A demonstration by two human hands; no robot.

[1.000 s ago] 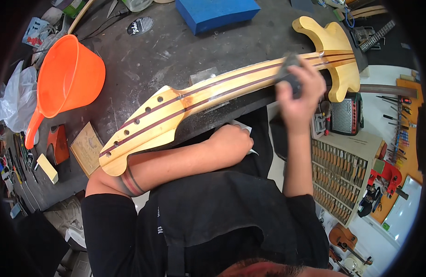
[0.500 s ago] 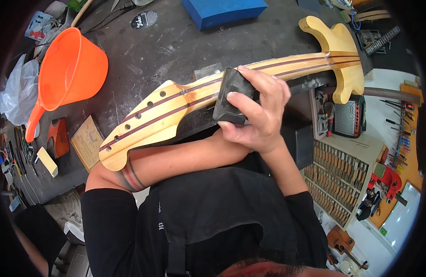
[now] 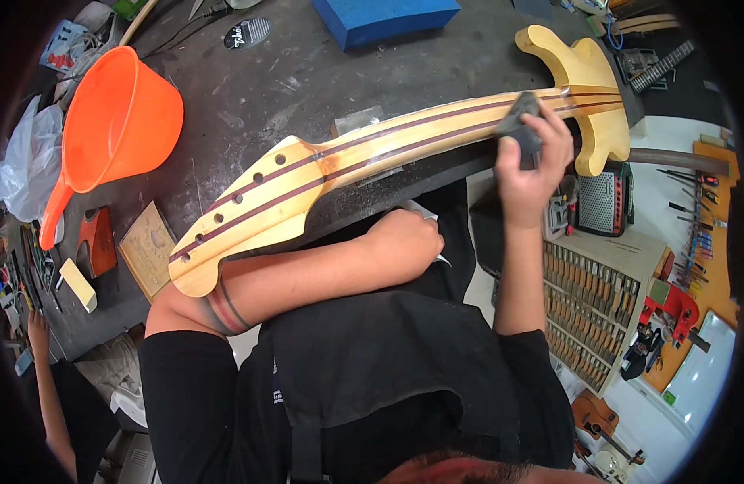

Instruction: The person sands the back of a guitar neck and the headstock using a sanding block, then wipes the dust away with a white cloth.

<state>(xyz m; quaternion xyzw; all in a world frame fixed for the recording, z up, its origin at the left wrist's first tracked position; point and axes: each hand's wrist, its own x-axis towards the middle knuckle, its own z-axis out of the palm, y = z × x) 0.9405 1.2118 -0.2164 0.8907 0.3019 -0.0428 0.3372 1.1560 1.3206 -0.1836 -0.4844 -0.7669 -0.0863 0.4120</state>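
An unfinished wooden guitar neck [image 3: 404, 137], pale with dark lengthwise stripes, lies face down across the bench. Its headstock [image 3: 263, 198], pierced by several holes, points to the near left, and the horned body end [image 3: 602, 68] to the far right. My right hand [image 3: 537, 165] grips a dark grey sanding block [image 3: 517, 121], blurred by motion, against the neck close to the body end. Below the neck, my left hand [image 3: 408, 242] is closed in a fist around something thin and white, paper or cloth, whose edges stick out. The left forearm passes under the headstock.
An orange dipper [image 3: 122, 121] stands at the left beside a white plastic bag [image 3: 29, 161]. A blue block [image 3: 384, 20] lies at the back. Near left are a wooden plaque [image 3: 150, 250] and a yellow block [image 3: 77, 284]. Another person's hand [image 3: 38, 335] shows at the left edge.
My right hand has slid the sanding block rightward along the neck toward the body. My left fist, partly hidden before, now shows with the white piece. Another person's arm has appeared at far left.
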